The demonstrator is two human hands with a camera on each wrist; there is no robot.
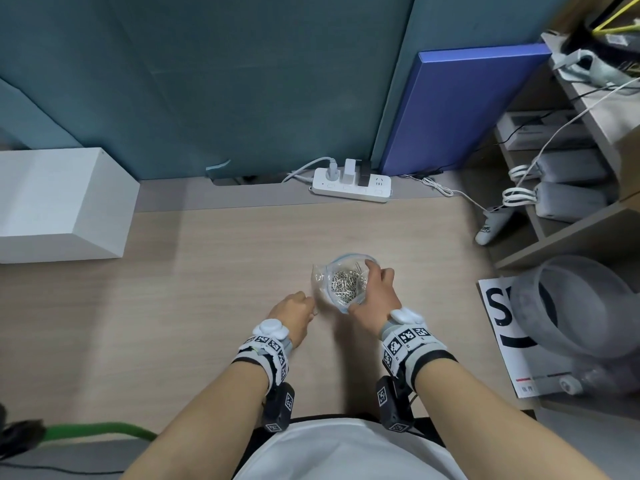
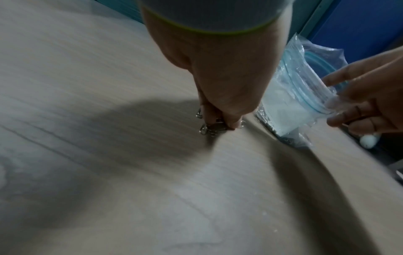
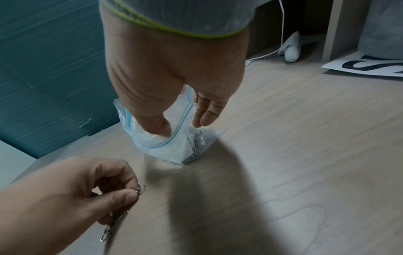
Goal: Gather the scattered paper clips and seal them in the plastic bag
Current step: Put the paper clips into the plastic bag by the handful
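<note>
Several paper clips (image 3: 122, 222) hung pinched between the thumb and curled fingers of the left hand (image 1: 292, 315) just above the desk (image 1: 207, 271), beside the one plastic bag (image 1: 346, 282), which stood there with a heap of clips too many to count already inside. Thumb inside the rim and fingers outside, the right hand (image 1: 375, 294) held the mouth wide. Gathering looked nearly finished: next, carry that last bunch over the opening, drop it in, then press the zip strip shut.
</note>
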